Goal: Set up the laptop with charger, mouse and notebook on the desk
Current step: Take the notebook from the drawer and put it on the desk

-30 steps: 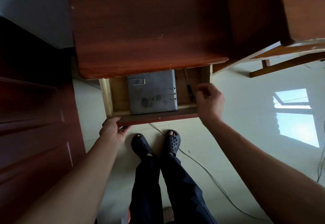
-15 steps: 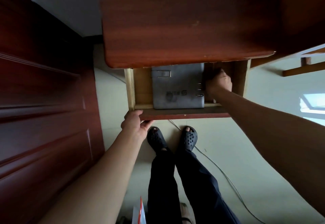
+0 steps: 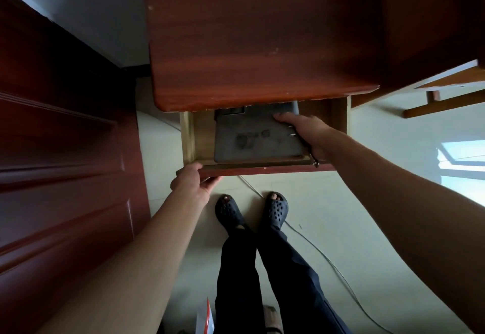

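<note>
From the head view I look straight down past the tabletop (image 3: 262, 45) into the drawer (image 3: 187, 136), which stands pulled out beneath its front edge.

My left hand (image 3: 193, 182) grips the drawer's front board at its left corner, thumb on top and fingers curled under. I judge this steadies the drawer and stops it sliding while the other hand works inside.

My right hand (image 3: 305, 130) reaches in from the right and closes on the right edge of the notebook (image 3: 252, 136), with one digit laid across the cover near its far corner and the rest wrapped round the side. That edge has free room beside it in the drawer, so it is the natural place to get fingers under. A thin dark stick, perhaps a pen (image 3: 313, 159), pokes out below this hand near the drawer front; I cannot tell whether I hold it as well.

The notebook lies flat in the drawer, its far end tucked under the tabletop's edge and its near end just behind the front board. It is a plain grey, hard-looking cover, scuffed, with a dark smudge and faint lettering in the middle, a small rectangular label near the far left corner, and small metal fittings along the right edge, which make me take it for a ring binder.

No laptop, charger or mouse shows here. A thin cable (image 3: 328, 257) runs over the pale floor past my sandals (image 3: 228, 210), and a dark red door (image 3: 65, 150) stands at the left.
</note>
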The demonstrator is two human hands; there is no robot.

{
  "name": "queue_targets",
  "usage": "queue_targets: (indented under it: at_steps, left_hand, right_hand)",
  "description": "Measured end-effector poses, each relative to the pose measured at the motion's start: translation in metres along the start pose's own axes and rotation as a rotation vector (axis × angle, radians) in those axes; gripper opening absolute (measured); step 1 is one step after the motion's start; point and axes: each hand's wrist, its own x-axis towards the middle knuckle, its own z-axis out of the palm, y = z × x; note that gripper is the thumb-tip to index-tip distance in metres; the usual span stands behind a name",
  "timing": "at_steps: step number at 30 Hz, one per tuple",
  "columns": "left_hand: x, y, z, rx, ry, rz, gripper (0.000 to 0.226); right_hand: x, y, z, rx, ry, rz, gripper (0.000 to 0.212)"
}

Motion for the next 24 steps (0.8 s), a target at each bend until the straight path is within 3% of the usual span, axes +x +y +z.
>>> queue_targets:
  at_steps: [4,8,15,19,24]
  left_hand:
    - [-0.018,0.002,0.006,0.000,-0.008,0.028,0.033]
    - [-0.041,0.002,0.011,-0.130,-0.065,0.000,0.034]
    - [-0.062,0.012,0.003,-0.267,-0.292,-0.155,0.075]
    - [-0.075,0.023,0.014,-0.241,-0.291,-0.135,0.072]
    - [-0.087,0.024,0.019,-0.172,-0.273,-0.080,0.058]
  right_hand:
    - [-0.043,0.002,-0.033,0.098,-0.055,0.059,0.042]
    - [-0.088,0.030,-0.061,0.156,0.015,0.105,0.039]
    - [-0.147,0.101,-0.076,0.176,0.103,0.055,0.038]
    - [-0.152,0.130,-0.065,0.358,0.264,-0.028,0.030]
    - [-0.150,0.131,-0.044,0.460,0.301,-0.116,0.024]
